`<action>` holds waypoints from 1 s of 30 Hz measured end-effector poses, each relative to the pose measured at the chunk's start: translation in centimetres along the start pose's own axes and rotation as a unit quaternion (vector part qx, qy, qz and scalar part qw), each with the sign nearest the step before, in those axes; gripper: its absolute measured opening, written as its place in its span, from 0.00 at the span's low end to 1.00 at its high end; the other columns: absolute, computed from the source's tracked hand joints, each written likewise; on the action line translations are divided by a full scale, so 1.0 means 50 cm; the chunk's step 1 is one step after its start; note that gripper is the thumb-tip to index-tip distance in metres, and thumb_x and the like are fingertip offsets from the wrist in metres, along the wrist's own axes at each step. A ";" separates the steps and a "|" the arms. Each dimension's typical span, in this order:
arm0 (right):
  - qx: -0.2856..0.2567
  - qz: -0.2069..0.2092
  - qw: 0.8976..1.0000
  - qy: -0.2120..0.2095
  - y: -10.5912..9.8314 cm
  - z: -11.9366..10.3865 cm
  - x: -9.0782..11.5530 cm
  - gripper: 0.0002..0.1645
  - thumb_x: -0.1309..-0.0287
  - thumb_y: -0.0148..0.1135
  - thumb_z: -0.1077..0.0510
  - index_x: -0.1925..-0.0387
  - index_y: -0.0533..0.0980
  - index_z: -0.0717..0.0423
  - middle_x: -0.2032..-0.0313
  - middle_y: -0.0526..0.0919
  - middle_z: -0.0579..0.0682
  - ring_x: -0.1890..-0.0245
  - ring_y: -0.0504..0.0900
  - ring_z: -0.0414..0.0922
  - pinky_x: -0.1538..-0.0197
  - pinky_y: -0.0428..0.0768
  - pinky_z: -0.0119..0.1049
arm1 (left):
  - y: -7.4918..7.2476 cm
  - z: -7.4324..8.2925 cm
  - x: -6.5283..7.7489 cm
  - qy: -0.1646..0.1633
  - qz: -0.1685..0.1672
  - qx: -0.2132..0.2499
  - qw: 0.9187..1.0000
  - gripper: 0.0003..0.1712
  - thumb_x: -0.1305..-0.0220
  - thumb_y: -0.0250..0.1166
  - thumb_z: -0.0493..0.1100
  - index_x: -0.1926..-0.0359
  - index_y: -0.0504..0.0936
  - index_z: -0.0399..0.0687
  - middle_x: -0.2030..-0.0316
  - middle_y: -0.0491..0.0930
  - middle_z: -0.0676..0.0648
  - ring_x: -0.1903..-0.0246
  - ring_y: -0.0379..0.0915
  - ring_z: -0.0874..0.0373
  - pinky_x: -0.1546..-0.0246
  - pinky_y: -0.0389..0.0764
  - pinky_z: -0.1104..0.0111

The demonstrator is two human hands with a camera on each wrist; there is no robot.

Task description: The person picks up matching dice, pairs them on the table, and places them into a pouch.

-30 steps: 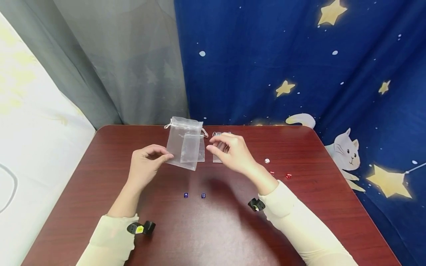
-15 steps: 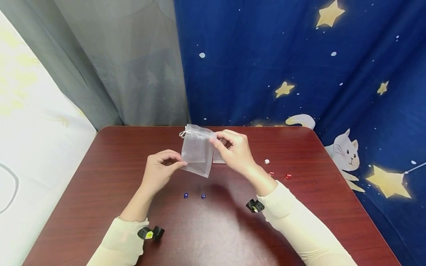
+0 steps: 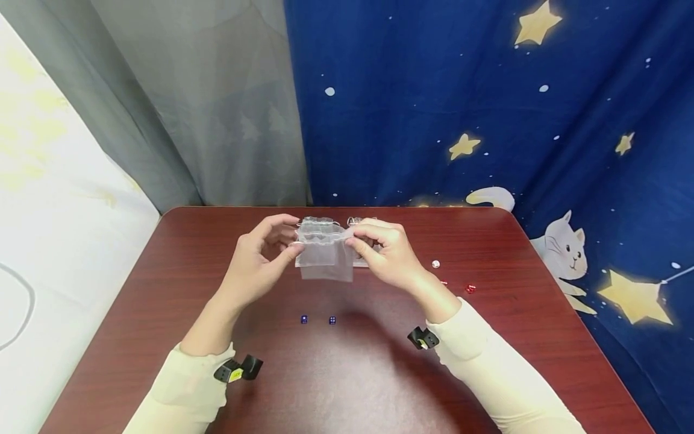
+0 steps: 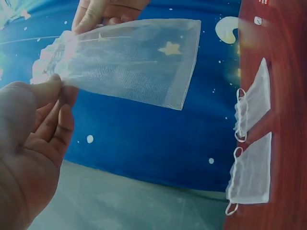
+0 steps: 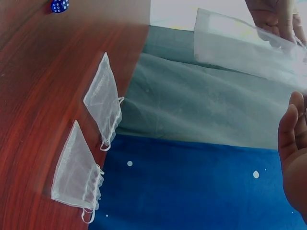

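A sheer white organza drawstring bag (image 3: 343, 270) is held up above the table between both hands. My left hand (image 3: 259, 256) pinches one side of its gathered mouth with thumb and fingers, as the left wrist view shows. My right hand (image 3: 387, 252) pinches the opposite side of the mouth. The bag's body (image 4: 139, 62) hangs flat and see-through, with no contents visible. Beyond it, two similar bags lie flat on the table, one bag (image 4: 252, 170) on the left and another bag (image 4: 255, 101) on the right, both partly covered in the head view.
Two blue dice (image 3: 304, 319) (image 3: 332, 320) lie on the dark red table (image 3: 325, 386) nearer the person. To the right are a white die (image 3: 436, 264) and red dice (image 3: 470, 289), one partly behind the right forearm. Curtains (image 3: 406, 120) hang behind the table's far edge.
The left hand has moved from the bag's lower corner up to its mouth. The right hand, holding nothing at first, has taken the mouth's other side. The bag has shifted right and now tilts differently.
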State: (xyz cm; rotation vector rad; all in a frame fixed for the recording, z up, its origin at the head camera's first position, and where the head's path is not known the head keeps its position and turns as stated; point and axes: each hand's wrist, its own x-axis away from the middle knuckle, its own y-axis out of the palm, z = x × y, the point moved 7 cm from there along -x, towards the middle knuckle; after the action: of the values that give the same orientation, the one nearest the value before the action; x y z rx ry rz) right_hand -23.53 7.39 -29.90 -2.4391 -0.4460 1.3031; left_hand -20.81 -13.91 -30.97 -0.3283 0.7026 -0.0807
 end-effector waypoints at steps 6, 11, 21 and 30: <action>0.012 -0.008 1.000 -0.003 0.008 -0.001 0.005 0.08 0.43 0.69 0.72 0.62 0.86 0.60 0.65 0.87 0.52 0.67 0.81 0.42 0.67 0.77 0.31 | 0.015 0.032 0.001 0.058 -0.040 -0.039 0.997 0.25 0.47 0.72 0.22 0.48 0.83 0.41 0.65 0.88 0.48 0.71 0.83 0.60 0.68 0.82 0.76; 0.011 -0.016 1.000 0.000 0.018 0.000 0.013 0.07 0.43 0.69 0.71 0.62 0.86 0.61 0.66 0.86 0.52 0.72 0.78 0.40 0.70 0.77 0.29 | 0.030 0.055 0.000 0.121 -0.080 -0.079 0.986 0.18 0.46 0.72 0.23 0.56 0.87 0.43 0.64 0.87 0.51 0.69 0.81 0.62 0.66 0.81 0.77; 0.022 -0.016 1.000 0.009 0.027 0.006 0.026 0.06 0.44 0.72 0.68 0.63 0.86 0.59 0.70 0.85 0.48 0.76 0.76 0.38 0.74 0.76 0.33 | 0.015 0.053 0.002 0.154 -0.077 -0.146 0.974 0.16 0.48 0.71 0.19 0.61 0.87 0.39 0.66 0.86 0.49 0.70 0.78 0.60 0.66 0.77 0.76; 0.037 0.061 0.997 -0.006 0.018 0.003 0.041 0.05 0.46 0.72 0.66 0.67 0.83 0.60 0.75 0.81 0.47 0.79 0.75 0.38 0.76 0.75 0.31 | -0.010 0.015 0.006 0.116 -0.077 -0.172 0.975 0.15 0.47 0.71 0.21 0.62 0.87 0.40 0.65 0.86 0.51 0.67 0.80 0.61 0.61 0.78 0.79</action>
State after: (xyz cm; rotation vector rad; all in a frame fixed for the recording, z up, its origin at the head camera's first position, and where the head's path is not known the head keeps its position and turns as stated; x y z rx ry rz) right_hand -22.45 7.49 -31.86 -2.4313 -0.2513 1.3595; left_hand -20.07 -14.23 -30.45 -0.7134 0.9247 -0.1466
